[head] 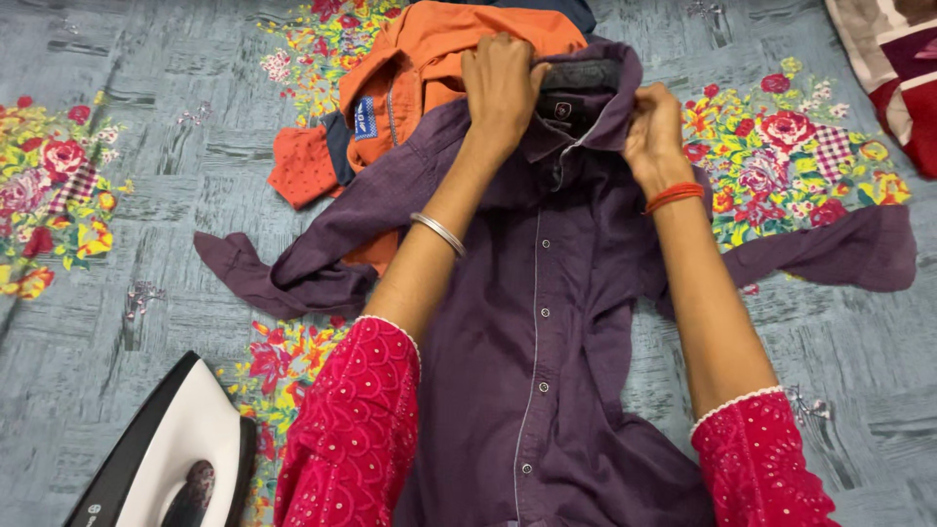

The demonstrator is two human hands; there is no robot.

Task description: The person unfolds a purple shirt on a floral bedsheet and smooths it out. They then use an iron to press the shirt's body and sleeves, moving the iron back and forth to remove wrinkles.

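- Nearest to us, at the lower left, a white and black iron (pixel 166 454) rests on the bedsheet (pixel 117 283), well apart from both hands
- The bedsheet is grey-blue with bright flower prints; whether a bed or the floor lies under it, we cannot tell
- Our two pink embroidered sleeves (pixel 356 429) come in from the bottom edge, over the lower part of the purple shirt (pixel 547 342)
- The purple shirt lies spread front up and buttoned along the middle, its hem toward us and its collar away, one sleeve flung out to the left and the other to the right
- A silver bangle (pixel 438 233) circles our left forearm, and red thread bands (pixel 673 197) circle our right wrist
- Our left hand (pixel 501 86) lies on the collar's left side, fingers curled over and closed on the purple shirt
- Our right hand (pixel 652 132) pinches the collar's right side, fingers shut on the cloth
- Beyond the collar, an orange shirt (pixel 429 54) lies crumpled, partly under the purple one
- At the far right corner a red and white patterned cloth (pixel 893 68) shows
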